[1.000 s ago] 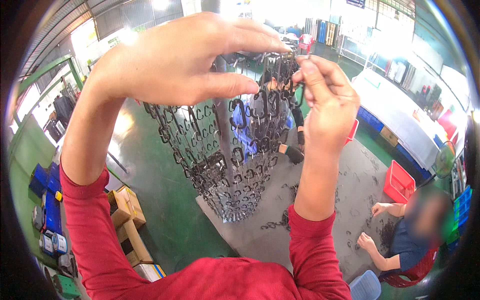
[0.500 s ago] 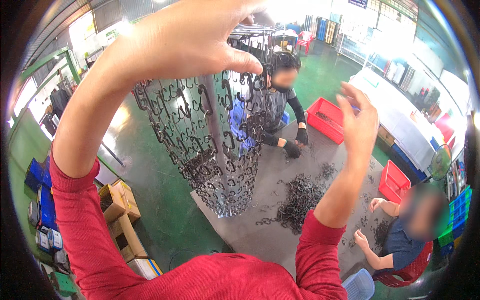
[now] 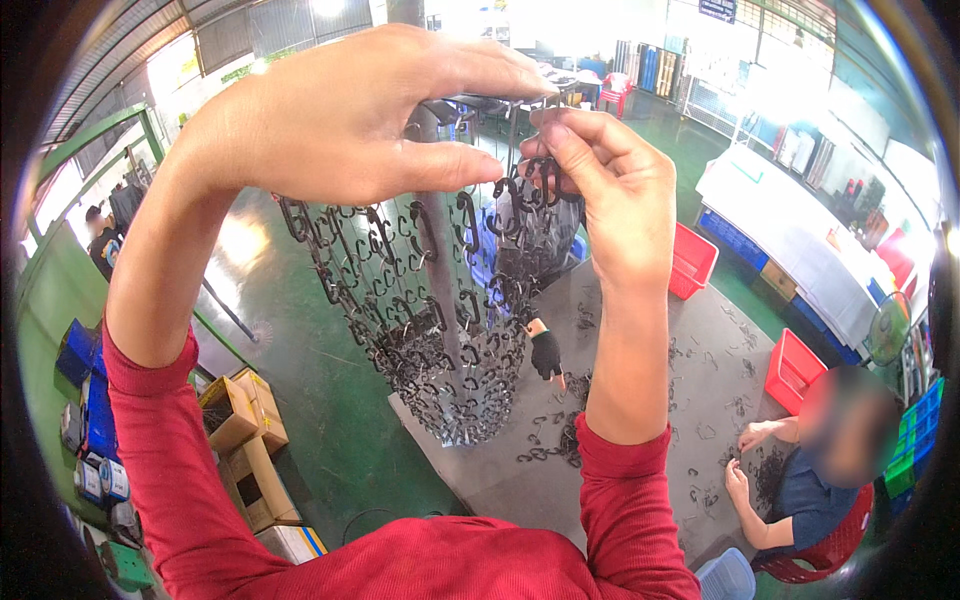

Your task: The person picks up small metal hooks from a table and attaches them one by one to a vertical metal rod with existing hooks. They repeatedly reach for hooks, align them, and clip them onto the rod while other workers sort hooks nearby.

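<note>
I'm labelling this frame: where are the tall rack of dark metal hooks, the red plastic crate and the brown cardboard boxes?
tall rack of dark metal hooks point(image 3: 430, 340), head view, middle tiers
red plastic crate point(image 3: 692, 262), head view, side wall
brown cardboard boxes point(image 3: 245, 425), head view, top flap

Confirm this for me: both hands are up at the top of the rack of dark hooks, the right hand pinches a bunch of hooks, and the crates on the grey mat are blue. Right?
Not quite. The crates on the grey mat are red, not blue, as the head view shows. The rest holds: the left hand and right hand are both up at the top of the rack of dark hooks, and the right hand pinches a bunch of hooks.
</note>
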Tool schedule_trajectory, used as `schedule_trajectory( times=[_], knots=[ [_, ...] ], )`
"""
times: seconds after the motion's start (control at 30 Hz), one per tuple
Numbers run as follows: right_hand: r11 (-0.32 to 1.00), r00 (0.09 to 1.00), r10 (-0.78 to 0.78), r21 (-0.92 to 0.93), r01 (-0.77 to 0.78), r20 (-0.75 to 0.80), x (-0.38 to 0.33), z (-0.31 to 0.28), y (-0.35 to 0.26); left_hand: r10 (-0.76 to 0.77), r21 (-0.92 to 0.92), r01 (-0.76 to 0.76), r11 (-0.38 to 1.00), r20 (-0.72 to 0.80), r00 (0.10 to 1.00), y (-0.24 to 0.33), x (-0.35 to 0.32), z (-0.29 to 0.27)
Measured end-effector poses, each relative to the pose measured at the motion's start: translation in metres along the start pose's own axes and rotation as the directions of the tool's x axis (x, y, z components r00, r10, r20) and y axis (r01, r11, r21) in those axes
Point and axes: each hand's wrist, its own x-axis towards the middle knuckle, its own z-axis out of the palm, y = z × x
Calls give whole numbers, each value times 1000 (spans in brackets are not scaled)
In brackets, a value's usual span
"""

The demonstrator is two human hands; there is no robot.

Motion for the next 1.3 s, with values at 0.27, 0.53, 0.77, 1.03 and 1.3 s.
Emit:
schedule_trajectory(
  times=[0.27, 0.53, 0.77, 1.03, 1.3],
  knots=[
    [993, 982, -94, 53, 104, -161, -3, 2, 5, 27, 76, -27, 997, 10, 1000, 10, 10, -1],
    [983, 933, -164, -136, 126, -321, -7, -37, 5, -6, 93, 5, 996, 11, 1000, 9, 12, 3],
    [372, 863, -32, -808, -458, -504, -14, -133, 1, -108, 126, 95, 988, 104, 989, 32, 15, -9],
    [890, 995, -99, -450, 76, -28, -11, -64, -2, -10, 30, 10, 999, 0, 1000, 8, 19, 0],
    [998, 994, 68, -10, -67, 86, -1, -15, -20, -168, -205, 199, 959, 156, 973, 21, 17, -19]
  ],
)
